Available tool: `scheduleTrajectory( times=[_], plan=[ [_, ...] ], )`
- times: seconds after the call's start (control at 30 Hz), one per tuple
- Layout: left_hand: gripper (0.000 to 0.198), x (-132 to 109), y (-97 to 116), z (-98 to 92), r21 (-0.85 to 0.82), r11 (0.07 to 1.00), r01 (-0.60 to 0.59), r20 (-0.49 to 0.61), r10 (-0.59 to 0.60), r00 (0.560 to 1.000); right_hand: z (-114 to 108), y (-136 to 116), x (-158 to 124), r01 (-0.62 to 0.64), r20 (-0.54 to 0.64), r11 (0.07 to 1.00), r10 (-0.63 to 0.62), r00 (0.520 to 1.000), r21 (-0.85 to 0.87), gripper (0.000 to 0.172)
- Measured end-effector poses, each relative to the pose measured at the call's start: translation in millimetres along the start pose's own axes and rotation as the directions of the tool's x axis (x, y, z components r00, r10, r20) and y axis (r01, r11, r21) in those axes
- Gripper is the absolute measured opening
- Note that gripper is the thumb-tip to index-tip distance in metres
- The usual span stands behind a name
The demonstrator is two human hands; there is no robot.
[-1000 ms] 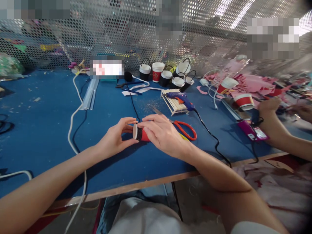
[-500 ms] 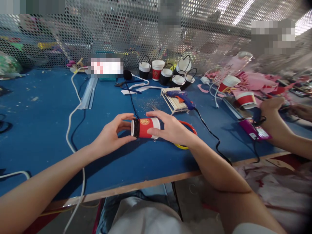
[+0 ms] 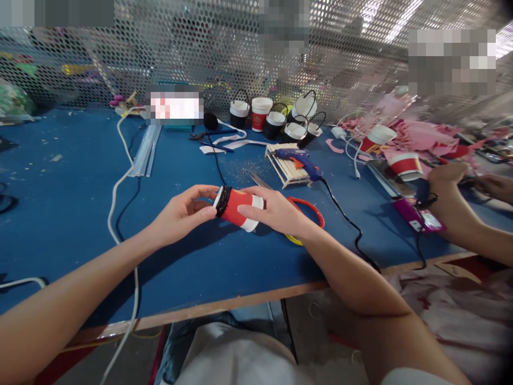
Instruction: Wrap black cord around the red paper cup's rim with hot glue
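A red and white paper cup [image 3: 234, 209] lies on its side above the blue table, black cord [image 3: 223, 201] wound round its left end. My right hand [image 3: 274, 211] grips the cup's right part, thumb across its front. At the left end, my left hand [image 3: 186, 214] has fingers and thumb on the rim beside the cord. From the wound band the cord runs up to a black ball of cord [image 3: 210, 121]. Scissors with red and yellow handles [image 3: 308, 206] lie partly hidden behind my right hand and wrist.
A blue glue gun [image 3: 298, 159] rests on a small wooden stick rack [image 3: 286, 174]. Several cups, most black-wrapped with handles [image 3: 274, 125], stand at the mesh wall. A white cable [image 3: 114, 206] crosses the left side. At right are a co-worker's arm [image 3: 460, 214] and pink scraps [image 3: 428, 136].
The cup has turned and tilted, so its gold emblem is now mostly out of sight. My left thumb has come up onto the rim. More of the scissors shows.
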State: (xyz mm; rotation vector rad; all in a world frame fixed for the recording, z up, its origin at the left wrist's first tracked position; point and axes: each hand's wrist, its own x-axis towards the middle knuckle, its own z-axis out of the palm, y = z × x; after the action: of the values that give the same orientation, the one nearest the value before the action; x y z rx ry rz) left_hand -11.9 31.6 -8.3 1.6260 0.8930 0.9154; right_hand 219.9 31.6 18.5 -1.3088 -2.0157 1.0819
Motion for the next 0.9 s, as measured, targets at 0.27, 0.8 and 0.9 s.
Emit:
scheduleTrajectory(
  times=[0.27,0.8,0.9],
  plan=[
    [0.046,-0.4,1.4,-1.0,0.042,0.996,0.073,0.007,-0.073,0.997,12.9,-1.4,-4.9,0.216,-0.098,0.943,-0.247,0.964,-0.253,0.056],
    [0.053,-10.9,2.5,8.2,0.074,0.985,-0.155,0.084,0.149,0.985,-1.2,-11.2,5.6,0.162,0.103,0.959,-0.19,0.976,0.231,0.059],
    [0.054,-10.6,1.8,8.2,0.089,0.981,-0.171,0.088,0.163,0.983,0.6,-11.0,8.8,0.168,0.105,0.942,-0.205,0.973,0.289,0.059]
  ],
)
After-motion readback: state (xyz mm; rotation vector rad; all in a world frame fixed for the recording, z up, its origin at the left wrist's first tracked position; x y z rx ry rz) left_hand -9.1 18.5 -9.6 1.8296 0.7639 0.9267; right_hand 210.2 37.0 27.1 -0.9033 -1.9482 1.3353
